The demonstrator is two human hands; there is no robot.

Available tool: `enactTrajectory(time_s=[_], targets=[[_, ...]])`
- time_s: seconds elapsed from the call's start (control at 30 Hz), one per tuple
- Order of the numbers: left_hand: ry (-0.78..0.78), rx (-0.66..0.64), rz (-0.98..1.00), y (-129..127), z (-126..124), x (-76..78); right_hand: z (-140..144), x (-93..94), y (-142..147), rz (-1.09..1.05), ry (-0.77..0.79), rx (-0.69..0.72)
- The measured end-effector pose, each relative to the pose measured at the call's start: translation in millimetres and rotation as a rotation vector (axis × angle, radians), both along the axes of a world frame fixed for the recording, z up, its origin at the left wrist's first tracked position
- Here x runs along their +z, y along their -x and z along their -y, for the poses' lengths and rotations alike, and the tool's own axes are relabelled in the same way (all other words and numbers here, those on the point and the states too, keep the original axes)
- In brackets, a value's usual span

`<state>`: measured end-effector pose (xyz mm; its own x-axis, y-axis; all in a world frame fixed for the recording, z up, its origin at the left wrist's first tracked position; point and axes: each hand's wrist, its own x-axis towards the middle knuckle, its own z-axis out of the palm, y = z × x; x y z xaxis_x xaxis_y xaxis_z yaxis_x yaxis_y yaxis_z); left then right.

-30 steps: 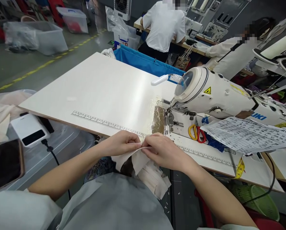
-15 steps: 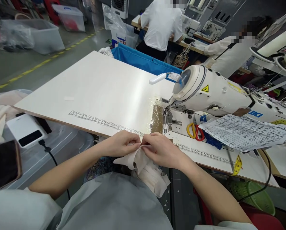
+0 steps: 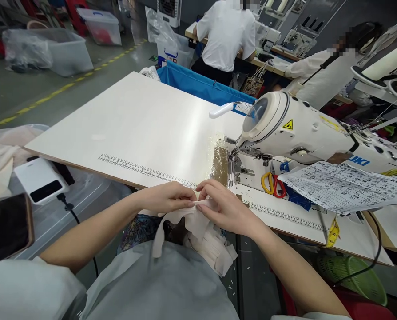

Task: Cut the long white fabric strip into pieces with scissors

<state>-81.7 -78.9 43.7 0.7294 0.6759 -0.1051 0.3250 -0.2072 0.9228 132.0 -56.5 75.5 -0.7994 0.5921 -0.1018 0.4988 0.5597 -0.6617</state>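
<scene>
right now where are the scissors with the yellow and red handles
In the head view, right of centre: the scissors lie on the table under the sewing machine.

One head-worn camera looks forward and down from close above the hands, left hand [image 3: 167, 198] and right hand [image 3: 227, 209], which meet low in the middle. Beyond them stretches the table [image 3: 145, 124]; the sewing machine [image 3: 295, 131] sits beyond and right.

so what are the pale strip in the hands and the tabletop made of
The strip looks like thin woven or nonwoven fabric, matte off-white: it droops and folds limply between left hand and right hand. The tabletop seems laminated board: smooth, faintly glossy, brown edge.
</scene>
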Motion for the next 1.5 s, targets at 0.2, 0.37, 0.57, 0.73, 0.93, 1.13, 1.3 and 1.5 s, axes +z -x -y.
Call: enactTrajectory(time_s=[0.2,0.37,0.57,0.73,0.93,1.13,1.3,1.5], targets=[[-0.01,-0.042,-0.003,-2,-1,4.0,2,-7.7,-5,-0.022,0.231,-0.047],[-0.061,-0.006,-0.073,-8,6,1.5,-2,-10.5,-6,0.108,0.184,0.007],[0.033,0.122,0.003,-13,16,-6.0,0,-14.5,-8,0.033,0.245,-0.054],[0.057,0.089,0.03,-10,20,-15.3,10,-22.4,-9,0.003,0.267,-0.084],[0.118,0.005,0.047,-5,18,-16.2,18,-24.8,-8,0.004,0.265,-0.074],[0.115,0.001,0.031,6,24,-17.0,22,-20.1,-12,0.026,0.253,-0.102],[0.044,0.073,-0.005,15,34,-18.5,22,-16.6,-20,0.038,0.264,-0.119],[0.015,0.083,-0.006,23,39,-19.9,25,-14.7,-26,0.051,0.262,-0.107]])
